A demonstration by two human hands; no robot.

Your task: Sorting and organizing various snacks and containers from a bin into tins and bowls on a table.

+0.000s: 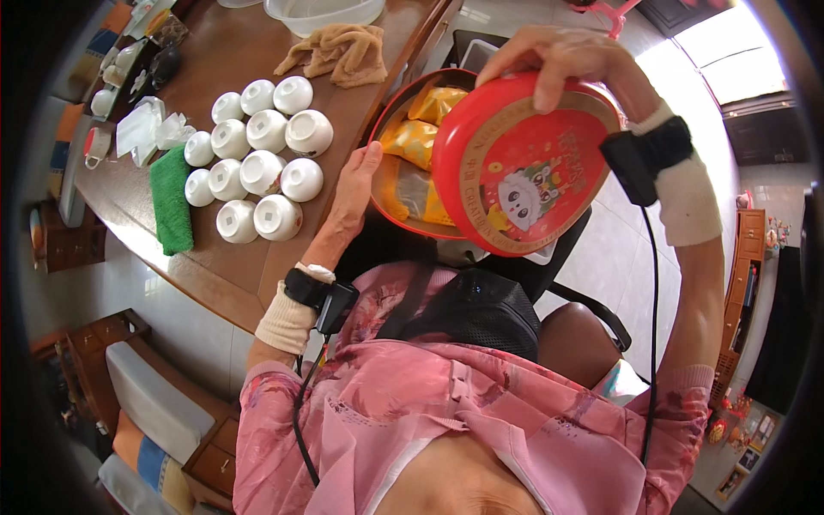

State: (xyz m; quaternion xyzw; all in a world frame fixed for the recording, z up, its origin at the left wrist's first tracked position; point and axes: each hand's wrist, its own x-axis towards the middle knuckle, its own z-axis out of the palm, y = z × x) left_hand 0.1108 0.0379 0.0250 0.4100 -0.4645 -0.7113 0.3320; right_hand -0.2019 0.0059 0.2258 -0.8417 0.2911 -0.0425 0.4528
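My right hand (560, 61) grips the upper rim of a red round lid (528, 174) printed with a panda figure, tilted over the right part of a red box. My left hand (356, 183) holds the left rim of the red box (412, 230). Inside lie several packets in yellow and orange wrapping (412, 143), one partly see-through. Left of the box, on the wooden table, several white cups (261, 172) stand upside down in rows. The bottom of the box and what supports it are hidden.
A green folded cloth (171, 199) lies left of the cups, and a tan towel (338, 55) beyond them near a clear plastic basin (325, 16). White tissues (141, 129) lie further left. A black bag (479, 312) rests at my waist. A cable hangs from each wrist device.
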